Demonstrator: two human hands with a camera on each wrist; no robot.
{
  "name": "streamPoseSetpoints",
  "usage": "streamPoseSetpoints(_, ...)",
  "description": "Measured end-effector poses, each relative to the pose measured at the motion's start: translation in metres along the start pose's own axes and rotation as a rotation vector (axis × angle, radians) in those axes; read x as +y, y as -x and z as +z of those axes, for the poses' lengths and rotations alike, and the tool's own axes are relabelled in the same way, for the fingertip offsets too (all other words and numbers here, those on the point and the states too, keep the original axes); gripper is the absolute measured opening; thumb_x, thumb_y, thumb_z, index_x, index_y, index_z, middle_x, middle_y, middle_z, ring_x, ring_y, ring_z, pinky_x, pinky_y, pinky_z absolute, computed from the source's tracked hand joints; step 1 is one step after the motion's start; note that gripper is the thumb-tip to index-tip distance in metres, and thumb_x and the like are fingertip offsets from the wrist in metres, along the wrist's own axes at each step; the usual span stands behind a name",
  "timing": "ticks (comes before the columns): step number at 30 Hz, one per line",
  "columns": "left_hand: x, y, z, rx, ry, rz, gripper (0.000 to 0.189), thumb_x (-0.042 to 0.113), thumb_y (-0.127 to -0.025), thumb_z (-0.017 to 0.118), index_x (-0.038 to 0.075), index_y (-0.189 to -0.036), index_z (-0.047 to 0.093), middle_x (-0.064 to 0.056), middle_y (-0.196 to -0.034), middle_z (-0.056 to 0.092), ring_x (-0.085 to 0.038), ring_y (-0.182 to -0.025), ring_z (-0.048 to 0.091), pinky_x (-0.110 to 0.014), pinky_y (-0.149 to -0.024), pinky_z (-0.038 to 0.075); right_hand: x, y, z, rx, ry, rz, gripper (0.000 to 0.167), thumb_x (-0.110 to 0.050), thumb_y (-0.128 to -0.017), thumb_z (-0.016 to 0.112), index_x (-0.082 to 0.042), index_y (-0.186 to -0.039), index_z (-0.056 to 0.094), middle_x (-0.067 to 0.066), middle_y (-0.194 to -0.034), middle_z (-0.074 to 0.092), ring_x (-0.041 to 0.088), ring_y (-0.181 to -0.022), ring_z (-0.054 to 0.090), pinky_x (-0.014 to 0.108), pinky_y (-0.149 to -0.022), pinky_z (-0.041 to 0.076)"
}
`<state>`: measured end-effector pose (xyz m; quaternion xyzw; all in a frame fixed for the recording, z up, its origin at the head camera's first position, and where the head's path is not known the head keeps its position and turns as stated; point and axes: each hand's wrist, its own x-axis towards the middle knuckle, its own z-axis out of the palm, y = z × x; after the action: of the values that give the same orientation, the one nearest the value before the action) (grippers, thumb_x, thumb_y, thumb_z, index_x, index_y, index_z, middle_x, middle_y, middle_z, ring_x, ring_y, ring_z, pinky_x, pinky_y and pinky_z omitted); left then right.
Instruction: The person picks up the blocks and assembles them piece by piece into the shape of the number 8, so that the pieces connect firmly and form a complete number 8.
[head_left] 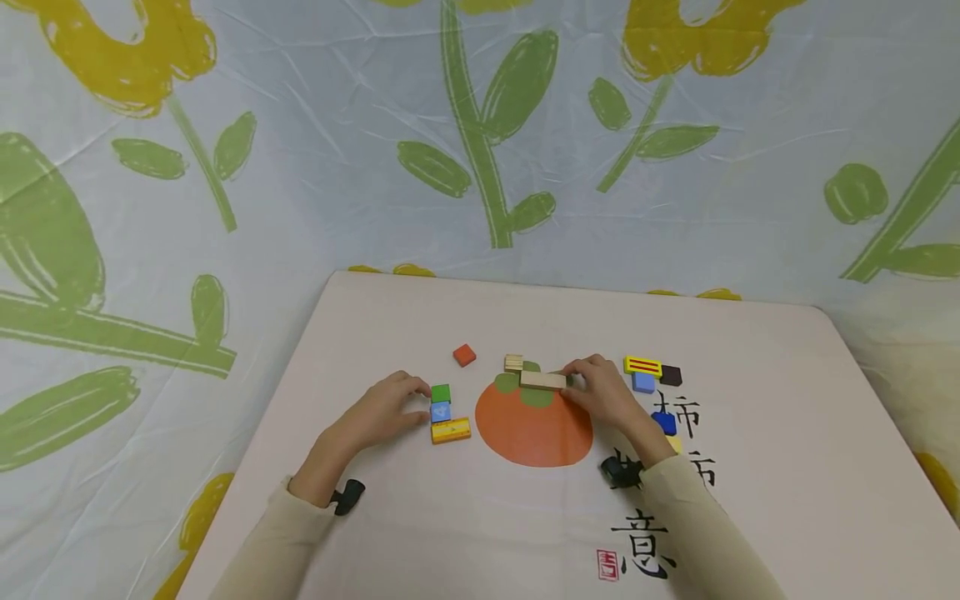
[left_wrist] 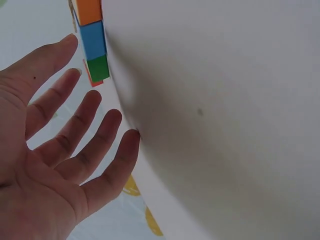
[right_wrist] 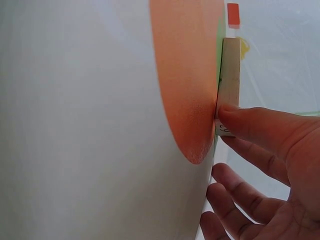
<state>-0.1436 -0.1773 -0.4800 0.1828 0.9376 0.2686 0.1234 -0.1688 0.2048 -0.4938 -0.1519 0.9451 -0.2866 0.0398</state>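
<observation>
My right hand [head_left: 603,396] pinches the right end of a long pale wooden block [head_left: 543,380] between thumb and index finger. In the right wrist view, the thumb lies on the near face of the wooden block [right_wrist: 229,75], beside small printed marks, and the other fingers spread below. My left hand [head_left: 386,410] is beside a short row made of a green block [head_left: 440,393], a blue block [head_left: 440,412] and a yellow-orange block [head_left: 451,431]. Its fingers are spread and loosely bent, holding nothing, next to the green block [left_wrist: 98,69] in the left wrist view.
A small striped wooden block [head_left: 513,362] lies just behind the long one, and a red block [head_left: 465,355] farther left. At right are a yellow-and-red striped block [head_left: 642,367], a black block [head_left: 671,376] and blue blocks [head_left: 643,382]. The tablecloth [head_left: 420,517] bears a printed persimmon.
</observation>
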Motion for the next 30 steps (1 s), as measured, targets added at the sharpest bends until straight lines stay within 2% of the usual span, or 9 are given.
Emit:
streamPoseSetpoints(10,0.008,0.006,0.003,0.015,-0.056,0.016,0.026,0.023,-0.087,0.081,0.015,-0.110,0.070,-0.001,-0.114,0.061,-0.022,-0.110,0.058,-0.041,-0.097,0.048,0.000,0.001,0.002,0.003,-0.006,-0.005,0.024,-0.014,-0.090,0.076,-0.005,-0.112,0.071,0.018,-0.108,0.059,0.035,-0.099,0.053,0.048,-0.081,0.046)
streamPoseSetpoints(18,0.005,0.003,0.006,0.001,-0.097,0.035,0.026,0.025,-0.085,0.082,0.015,-0.107,0.070,-0.002,-0.115,0.061,-0.022,-0.109,0.058,-0.040,-0.097,0.049,0.000,0.001,0.003,0.005,-0.007,-0.001,0.025,-0.014,-0.091,0.075,-0.004,-0.113,0.071,0.019,-0.110,0.059,0.035,-0.100,0.053,0.048,-0.081,0.047)
streamPoseSetpoints(30,0.012,0.004,0.008,0.014,-0.114,0.008,0.030,0.030,-0.083,0.084,0.015,-0.103,0.068,-0.002,-0.111,0.061,-0.022,-0.105,0.058,-0.040,-0.095,0.050,0.000,0.000,0.000,-0.004,-0.020,0.009,0.027,-0.015,-0.091,0.075,-0.004,-0.114,0.071,0.019,-0.111,0.058,0.035,-0.102,0.053,0.048,-0.083,0.047)
